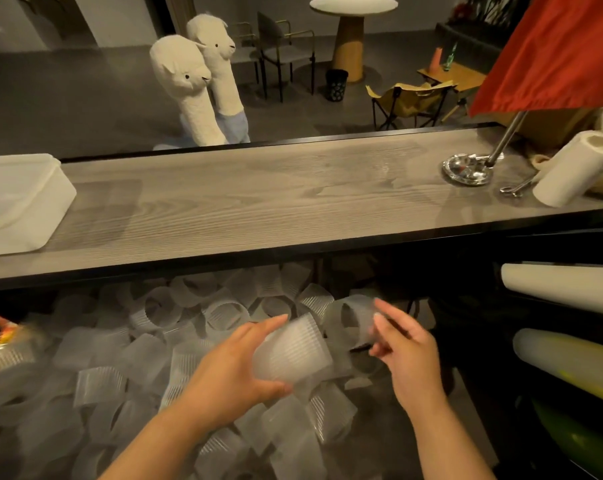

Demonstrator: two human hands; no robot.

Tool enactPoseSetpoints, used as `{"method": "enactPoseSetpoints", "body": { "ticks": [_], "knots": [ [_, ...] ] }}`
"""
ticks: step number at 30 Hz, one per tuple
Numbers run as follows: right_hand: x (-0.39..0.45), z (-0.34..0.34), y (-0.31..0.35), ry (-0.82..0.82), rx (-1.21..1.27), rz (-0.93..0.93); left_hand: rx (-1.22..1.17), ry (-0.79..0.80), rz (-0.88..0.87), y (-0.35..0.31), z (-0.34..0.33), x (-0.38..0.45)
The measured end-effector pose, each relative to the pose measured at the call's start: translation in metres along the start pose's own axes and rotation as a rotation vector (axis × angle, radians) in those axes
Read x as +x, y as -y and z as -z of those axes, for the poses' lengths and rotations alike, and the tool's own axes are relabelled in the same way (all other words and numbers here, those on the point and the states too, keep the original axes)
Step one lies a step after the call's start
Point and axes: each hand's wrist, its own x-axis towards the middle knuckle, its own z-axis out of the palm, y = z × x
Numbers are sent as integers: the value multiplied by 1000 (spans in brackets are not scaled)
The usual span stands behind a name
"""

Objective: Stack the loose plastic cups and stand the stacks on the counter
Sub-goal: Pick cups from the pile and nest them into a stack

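The left hand (pixel 237 368) gripped a ribbed translucent cup (pixel 293 351) on its side, thumb curled under the lower wall and fingers laid over the top, so that one end was turned toward the other hand; this seemed a hold meant to nest it with a second cup. Just right of that grip, the right hand (pixel 404 348) reached for or lightly pinched another cup (pixel 357 323), but motion blur made it impossible to tell whether the fingers had closed on it. Below and around both hands lay the heap of loose cups (pixel 126 358), tumbled at all angles on the lower level, which is likely why each had to be picked up and turned before nesting. Above and beyond the grip ran the wood-grain counter (pixel 258 202), where no stack stood yet, so the task appeared to be barely started. Far left of the grip on the counter sat a white plastic tub (pixel 19 202); far right, a paper towel roll (pixel 573 171) and a metal flag base (pixel 468 169). No brand, label or writing could be read anywhere.
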Motion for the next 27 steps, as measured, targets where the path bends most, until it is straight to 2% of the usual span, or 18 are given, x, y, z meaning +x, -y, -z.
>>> {"method": "enactPoseSetpoints", "body": {
  "ticks": [2, 7, 12, 13, 15, 17, 18, 21, 23, 24, 25, 26, 27],
  "knots": [
    [-10, -8, 8, 125, -103, 51, -3, -5, -3, -4, 0, 1],
    [-18, -26, 9, 301, -303, 112, 14, -19, 4, -8, 3, 4],
    [-9, -28, 6, 565, -405, 49, 36, -28, 94, -3, 2, 4],
    [0, -25, 2, 523, -414, 59, 33, -28, 101, -3, 2, 3],
    [27, -15, -8, 231, -562, 87, 28, -30, 109, -3, 2, 2],
    [55, -4, -14, -71, -796, -3, 26, -30, 122, -2, 1, 1],
    [67, 1, -17, -122, -856, -71, 18, -30, 131, -1, 1, -1],
    [98, 3, -38, 14, -980, -159, 18, -35, 144, 2, 2, -4],
    [108, 0, -51, 53, -776, -267, 28, -32, 153, 1, 3, -6],
    [109, -3, -52, 28, -619, -318, 26, -32, 158, 1, 2, -7],
    [109, -4, -57, -49, -585, -336, 22, -32, 162, 2, 2, -7],
    [108, -4, -56, -128, -577, -341, 15, -33, 166, 3, 2, -8],
    [105, -3, -51, -169, -703, -294, 7, -35, 170, 6, 2, -9]
  ]
}}
